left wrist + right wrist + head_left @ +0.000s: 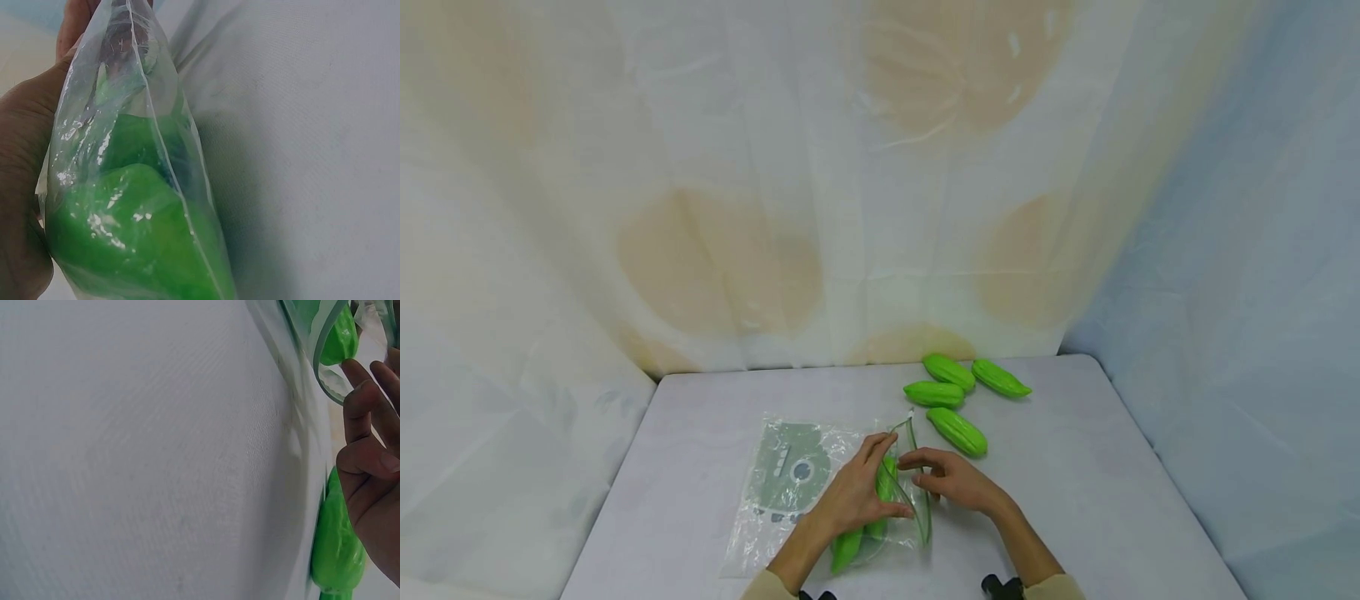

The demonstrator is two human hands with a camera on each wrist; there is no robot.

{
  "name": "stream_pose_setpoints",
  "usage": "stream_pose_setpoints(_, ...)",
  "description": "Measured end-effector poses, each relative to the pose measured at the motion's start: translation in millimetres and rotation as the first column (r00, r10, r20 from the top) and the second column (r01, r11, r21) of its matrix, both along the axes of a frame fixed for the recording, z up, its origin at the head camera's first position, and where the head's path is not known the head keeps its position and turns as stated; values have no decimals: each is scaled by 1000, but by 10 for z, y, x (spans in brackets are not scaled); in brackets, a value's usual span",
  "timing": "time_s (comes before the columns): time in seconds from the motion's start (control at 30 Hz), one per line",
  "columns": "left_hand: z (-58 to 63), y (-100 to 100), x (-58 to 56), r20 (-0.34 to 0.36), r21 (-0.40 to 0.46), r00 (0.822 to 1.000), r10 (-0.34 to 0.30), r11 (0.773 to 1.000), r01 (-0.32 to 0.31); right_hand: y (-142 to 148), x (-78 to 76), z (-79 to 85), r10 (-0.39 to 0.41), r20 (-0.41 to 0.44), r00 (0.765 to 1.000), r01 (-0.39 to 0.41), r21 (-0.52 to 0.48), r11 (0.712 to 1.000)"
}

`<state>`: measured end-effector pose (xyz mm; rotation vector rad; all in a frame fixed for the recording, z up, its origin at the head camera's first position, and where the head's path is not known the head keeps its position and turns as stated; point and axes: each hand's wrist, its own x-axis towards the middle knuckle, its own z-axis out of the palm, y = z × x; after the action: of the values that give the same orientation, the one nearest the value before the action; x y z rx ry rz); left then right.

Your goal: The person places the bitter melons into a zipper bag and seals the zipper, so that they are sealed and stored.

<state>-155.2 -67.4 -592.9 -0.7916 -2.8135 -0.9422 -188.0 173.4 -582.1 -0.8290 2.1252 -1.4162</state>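
A clear zip bag [793, 467] with green print and a green-edged mouth lies on the table, its mouth spread apart toward the right. Inside it are shiny green bitter melons [847, 547], seen through the plastic in the left wrist view. My left hand [856, 493] lies over the bag, thumb and fingers stretched apart against the two sides of the mouth. At that mouth is my right hand [961, 481], its fingers loosely bent. In the right wrist view, one fingertip touches the end of a bitter melon [340, 339] inside the opening.
Several loose bitter melons [957, 432] lie behind and to the right of the bag, toward the table's far edge. Pale fabric [895, 242] with tan round patches hangs behind the white table [700, 475], with more sheeting on both sides.
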Motion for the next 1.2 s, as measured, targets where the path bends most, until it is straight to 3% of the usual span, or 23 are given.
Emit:
stream_pose_setpoints(0.77, -11, 10, -9, -29, -11, 1000, 6, 1000, -6, 156, 13, 96, -150, -54, 987, 153, 54, 987)
stream_pose_setpoints(0.9, -12, 5, -9, -29, -8, 1000, 3, 1000, -4, 220, -20, 112, -216, -86, 973, 219, 23, 975)
stream_pose_setpoints(1.03, -17, 4, -11, -32, -10, 999, 3, 1000, -3, 280, -61, 123, -291, -159, 943, 296, 4, 955)
stream_pose_setpoints(1.2, -18, 10, -14, -43, -8, 999, -1, 1000, 0, 357, -98, 177, -375, -180, 909, 383, 9, 924)
